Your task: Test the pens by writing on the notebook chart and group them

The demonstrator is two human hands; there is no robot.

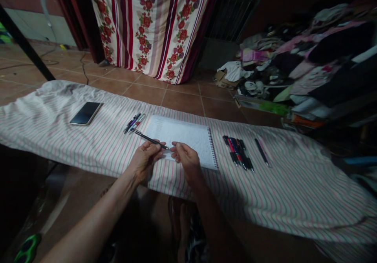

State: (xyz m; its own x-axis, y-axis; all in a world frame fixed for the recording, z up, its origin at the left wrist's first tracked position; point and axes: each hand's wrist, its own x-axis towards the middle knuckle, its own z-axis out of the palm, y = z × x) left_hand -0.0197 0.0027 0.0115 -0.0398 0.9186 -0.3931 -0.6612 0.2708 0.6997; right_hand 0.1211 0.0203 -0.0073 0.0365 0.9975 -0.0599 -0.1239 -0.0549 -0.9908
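My left hand [145, 159] is closed round a thin dark pen [147, 138] that slants up to the left over the striped cloth [88, 145]. My right hand [185, 159] pinches the pen's right end, just above the near edge of a white spiral notebook [188, 135]. Both hands meet at the notebook's lower left corner. Two or three pens [134, 122] lie left of the notebook. Several pens [238, 152] lie in a row to its right, with one dark pen [261, 152] apart from them.
A dark phone [86, 113] lies on the cloth at the left. A floral striped curtain [150, 23] hangs behind on the tiled floor. Piled clothes and clutter [306, 59] fill the right side. A dark pole [26, 45] slants at the far left.
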